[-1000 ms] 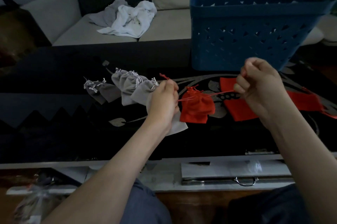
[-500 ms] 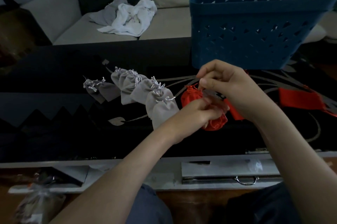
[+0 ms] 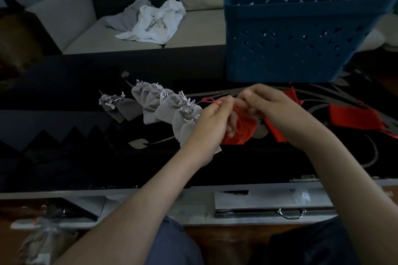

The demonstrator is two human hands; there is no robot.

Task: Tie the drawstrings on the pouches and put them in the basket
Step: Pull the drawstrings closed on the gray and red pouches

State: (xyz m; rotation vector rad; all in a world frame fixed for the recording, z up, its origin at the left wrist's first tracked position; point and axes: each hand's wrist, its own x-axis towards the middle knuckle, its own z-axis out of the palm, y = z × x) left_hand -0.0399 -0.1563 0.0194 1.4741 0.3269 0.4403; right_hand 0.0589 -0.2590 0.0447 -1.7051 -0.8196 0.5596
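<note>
Fingers of the left hand pinch a red drawstring. Fingers of the right hand curl round the top of the red pouch; what they pinch is hidden. Both hands meet just above the desk, in front of the basket.

Sofa: pale, behind the desk. Desk: black, with a grey leaf pattern. Basket: blue plastic with triangular holes, on the desk's far right. Cloth: white, crumpled on the sofa seat.

Grey pouches: a row with gathered mouths, left of the hands, the nearest touching the left hand. Flat red pouches: on the desk to the right. Red pouch: bunched, soft, between the two hands. Drawstring: thin, its end pointing left past the left thumb.
</note>
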